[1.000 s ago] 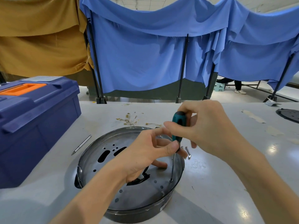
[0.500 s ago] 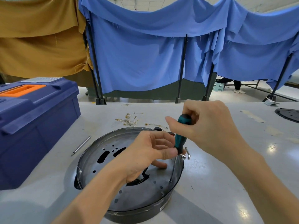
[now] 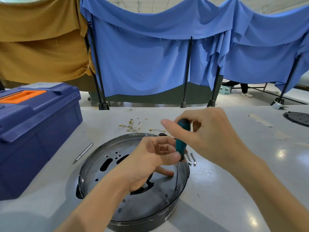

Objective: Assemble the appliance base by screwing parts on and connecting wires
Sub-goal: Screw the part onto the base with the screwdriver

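A round dark metal appliance base [image 3: 117,166] lies on the grey table, its floor full of holes and slots. A teal-handled screwdriver [image 3: 180,144] stands nearly upright in it, tip on a screw [image 3: 175,188] near the right rim. My right hand [image 3: 205,138] grips the top of the handle. My left hand [image 3: 150,163] pinches the lower handle with its thumb, and one finger touches the base floor. Two loose screws [image 3: 192,159] lie just outside the rim on the right.
A blue toolbox [image 3: 33,131] with an orange handle stands at the left. A metal pen-like rod [image 3: 83,153] lies beside the base. Small wire terminals [image 3: 133,125] lie behind it. Another dark round part [image 3: 297,118] sits at the far right edge. Blue and ochre curtains hang behind.
My right hand has turned on the screwdriver handle, its thumb and fingers shifting round the top. The left hand stays on the lower handle and the tip stays on the screw.
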`<move>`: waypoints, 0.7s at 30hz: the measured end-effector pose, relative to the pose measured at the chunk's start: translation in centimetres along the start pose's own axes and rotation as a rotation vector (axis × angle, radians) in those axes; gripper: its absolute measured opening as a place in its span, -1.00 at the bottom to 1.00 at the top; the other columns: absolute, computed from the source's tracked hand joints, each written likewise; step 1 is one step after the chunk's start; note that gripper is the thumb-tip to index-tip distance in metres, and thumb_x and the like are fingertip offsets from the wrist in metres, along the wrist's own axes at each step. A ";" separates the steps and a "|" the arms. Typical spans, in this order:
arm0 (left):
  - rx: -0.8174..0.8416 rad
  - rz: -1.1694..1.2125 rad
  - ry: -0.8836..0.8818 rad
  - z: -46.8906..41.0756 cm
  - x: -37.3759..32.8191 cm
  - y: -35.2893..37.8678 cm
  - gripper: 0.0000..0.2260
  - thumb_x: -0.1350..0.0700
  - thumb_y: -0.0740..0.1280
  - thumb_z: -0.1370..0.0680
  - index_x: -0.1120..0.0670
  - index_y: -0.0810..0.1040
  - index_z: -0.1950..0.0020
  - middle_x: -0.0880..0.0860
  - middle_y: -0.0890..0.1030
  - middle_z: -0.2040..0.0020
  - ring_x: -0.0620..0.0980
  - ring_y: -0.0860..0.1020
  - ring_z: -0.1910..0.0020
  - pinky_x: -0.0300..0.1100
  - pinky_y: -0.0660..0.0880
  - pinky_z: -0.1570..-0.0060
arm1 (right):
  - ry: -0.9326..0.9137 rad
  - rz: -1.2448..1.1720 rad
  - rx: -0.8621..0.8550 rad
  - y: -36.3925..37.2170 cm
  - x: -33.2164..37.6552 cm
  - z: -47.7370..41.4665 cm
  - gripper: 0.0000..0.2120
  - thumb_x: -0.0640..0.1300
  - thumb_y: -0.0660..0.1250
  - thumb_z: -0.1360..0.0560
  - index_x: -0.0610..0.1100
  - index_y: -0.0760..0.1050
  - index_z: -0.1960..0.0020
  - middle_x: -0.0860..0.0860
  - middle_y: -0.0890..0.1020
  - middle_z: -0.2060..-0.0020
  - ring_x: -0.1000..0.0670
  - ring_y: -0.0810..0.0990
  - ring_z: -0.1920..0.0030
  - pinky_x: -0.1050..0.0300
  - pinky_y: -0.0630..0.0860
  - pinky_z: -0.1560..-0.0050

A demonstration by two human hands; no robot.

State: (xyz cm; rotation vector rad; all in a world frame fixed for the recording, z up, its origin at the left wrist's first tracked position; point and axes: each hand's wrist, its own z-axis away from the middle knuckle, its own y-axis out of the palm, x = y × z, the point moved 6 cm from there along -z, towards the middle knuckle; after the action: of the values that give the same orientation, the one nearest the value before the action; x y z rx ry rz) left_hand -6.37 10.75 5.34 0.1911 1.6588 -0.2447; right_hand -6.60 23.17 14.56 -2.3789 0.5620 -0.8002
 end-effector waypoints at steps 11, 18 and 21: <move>0.008 -0.022 -0.001 -0.1 -0.1 0.1 -0.87 0.07 0.42 -0.41 0.00 0.70 0.07 0.08 0.69 0.09 0.07 0.63 -0.08 0.27 0.56 -0.06 | 0.000 0.067 -0.074 -0.3 -0.3 -0.4 -0.53 0.24 0.38 -0.38 -0.15 0.47 0.42 0.02 0.46 0.55 0.04 0.38 0.51 0.12 0.37 0.40; 0.031 -0.003 -0.009 0.0 0.2 -0.1 -0.82 0.11 0.37 -0.50 0.06 0.69 -0.07 0.10 0.68 -0.08 0.06 0.60 -0.17 0.21 0.57 -0.07 | 0.024 -0.136 0.035 -0.3 -0.8 -0.1 -0.75 0.03 0.47 -0.36 -0.13 0.57 0.33 0.00 0.55 0.50 -0.03 0.53 0.47 0.01 0.54 0.39; 0.056 -0.040 0.006 -0.1 0.0 0.3 -0.79 0.01 0.45 -0.45 0.02 0.70 -0.05 0.04 0.69 -0.03 -0.03 0.64 -0.03 0.16 0.58 -0.10 | 0.030 0.019 -0.036 -0.2 -0.8 -0.2 -0.65 0.13 0.44 -0.34 -0.08 0.45 0.41 0.10 0.41 0.56 0.06 0.36 0.51 0.19 0.31 0.41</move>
State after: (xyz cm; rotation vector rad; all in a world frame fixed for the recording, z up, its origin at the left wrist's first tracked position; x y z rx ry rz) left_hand -6.35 11.01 5.33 0.2012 1.6642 -0.3218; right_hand -7.30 23.65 14.45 -2.3940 0.6147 -0.8252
